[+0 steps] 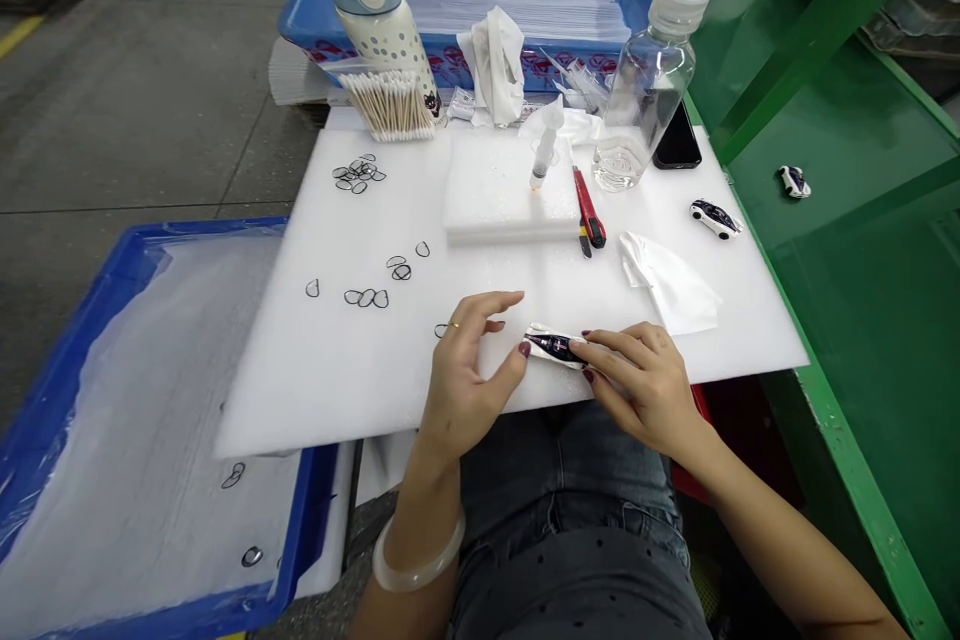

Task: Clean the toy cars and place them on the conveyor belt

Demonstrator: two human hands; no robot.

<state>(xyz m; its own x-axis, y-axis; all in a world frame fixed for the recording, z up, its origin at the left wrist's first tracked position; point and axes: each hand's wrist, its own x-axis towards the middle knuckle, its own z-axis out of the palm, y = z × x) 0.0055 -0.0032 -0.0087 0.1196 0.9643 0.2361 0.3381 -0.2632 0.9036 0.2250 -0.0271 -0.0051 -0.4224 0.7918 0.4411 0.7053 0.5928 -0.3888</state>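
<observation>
A small white toy car (551,344) with a glossy dark top is at the front of the white foam board (450,400). My right hand (649,385) grips the car's right end, fingertips on its top and side. My left hand (466,375) is open beside it, index finger raised and thumb tip at the car's left end; whether the thumb touches cannot be made out. Just left of that hand lies a thin black ring (441,330), partly hidden. More black rings (367,298) are scattered across the board's left side, with a pile (358,174) farther back.
Behind the foam block (510,190) stand a clear bottle (645,90) and a dotted flask (390,40). A syringe (546,145), red cutter (589,210), white cloth (667,285), cotton swabs (390,105) and another toy car (716,218) surround the workspace. Blue tray (304,520) sits lower left.
</observation>
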